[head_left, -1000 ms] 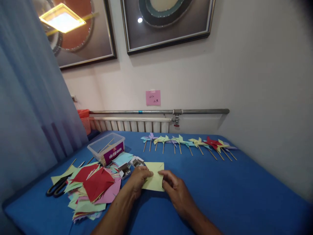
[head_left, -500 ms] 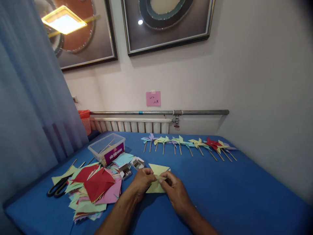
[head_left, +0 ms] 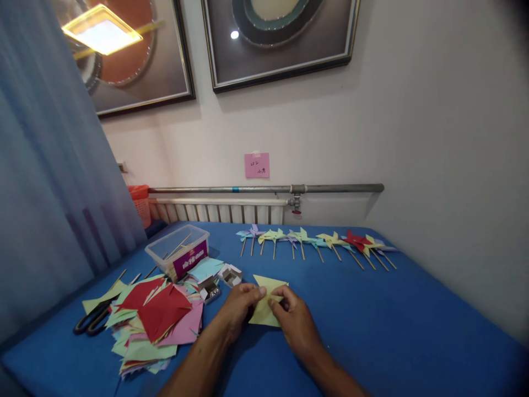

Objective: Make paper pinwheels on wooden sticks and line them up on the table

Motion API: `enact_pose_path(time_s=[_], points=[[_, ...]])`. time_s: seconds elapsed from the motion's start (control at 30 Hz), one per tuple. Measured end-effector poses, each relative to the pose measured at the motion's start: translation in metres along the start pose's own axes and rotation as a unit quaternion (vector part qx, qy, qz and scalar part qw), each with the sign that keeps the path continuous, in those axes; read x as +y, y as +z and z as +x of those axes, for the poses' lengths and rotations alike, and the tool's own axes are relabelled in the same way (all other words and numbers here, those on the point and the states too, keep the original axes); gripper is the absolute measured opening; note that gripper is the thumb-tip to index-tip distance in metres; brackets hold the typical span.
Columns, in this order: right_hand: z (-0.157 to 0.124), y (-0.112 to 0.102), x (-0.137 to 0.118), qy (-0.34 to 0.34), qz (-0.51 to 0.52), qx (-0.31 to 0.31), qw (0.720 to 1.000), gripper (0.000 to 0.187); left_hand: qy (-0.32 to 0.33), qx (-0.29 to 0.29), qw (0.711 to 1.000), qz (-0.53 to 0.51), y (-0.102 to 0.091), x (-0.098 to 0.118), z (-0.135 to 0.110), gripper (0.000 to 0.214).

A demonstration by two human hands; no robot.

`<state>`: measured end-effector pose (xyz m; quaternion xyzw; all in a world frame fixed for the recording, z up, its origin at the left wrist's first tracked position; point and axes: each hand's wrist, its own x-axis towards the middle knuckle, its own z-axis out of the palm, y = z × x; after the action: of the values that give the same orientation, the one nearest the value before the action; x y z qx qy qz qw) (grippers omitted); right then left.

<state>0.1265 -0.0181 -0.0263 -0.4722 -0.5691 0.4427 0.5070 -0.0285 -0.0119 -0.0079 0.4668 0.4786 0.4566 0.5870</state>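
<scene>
A pale yellow paper square [head_left: 264, 316], cut from its corners, lies between my hands over the blue tabletop. My left hand [head_left: 242, 306] pinches its left side, thumb toward the middle. On the right, my right hand [head_left: 294, 315] has thumb and fingers closed on a corner flap near the paper's centre. Just beyond my left hand stand two small open boxes, one white [head_left: 230, 274] and one with small metal pieces [head_left: 209, 289] inside. The fingertips partly hide the paper's centre.
Left of my arms is a pile of coloured cut paper [head_left: 165, 311], with black-handled scissors [head_left: 95, 318] beside it. Behind stands a clear plastic tub [head_left: 177, 251] holding sticks. Finished paper pinwheels [head_left: 301, 236] lie in a row along the far side, below a wall pipe [head_left: 264, 189].
My left thumb has drawn slightly away from the paper's centre, and the two hands' fingertips are a little farther apart. The view has shifted slightly.
</scene>
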Motion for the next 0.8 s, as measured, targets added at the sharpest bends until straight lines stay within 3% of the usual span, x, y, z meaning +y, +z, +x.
enact_pose_path(time_s=[0.4,0.6,0.8], points=[[0.000,0.002,0.005,-0.013,0.015,0.002,1.000,0.017,0.017,0.020,0.999,0.024,0.001,-0.009,0.009,0.029],[0.009,-0.002,0.004,-0.002,0.082,0.067,0.994,0.054,0.008,0.025,0.998,0.057,0.006,-0.008,0.009,0.021],[0.009,-0.014,-0.005,-0.028,-0.100,0.058,0.993,0.014,0.026,0.051,0.990,0.132,0.011,-0.008,0.008,0.019]])
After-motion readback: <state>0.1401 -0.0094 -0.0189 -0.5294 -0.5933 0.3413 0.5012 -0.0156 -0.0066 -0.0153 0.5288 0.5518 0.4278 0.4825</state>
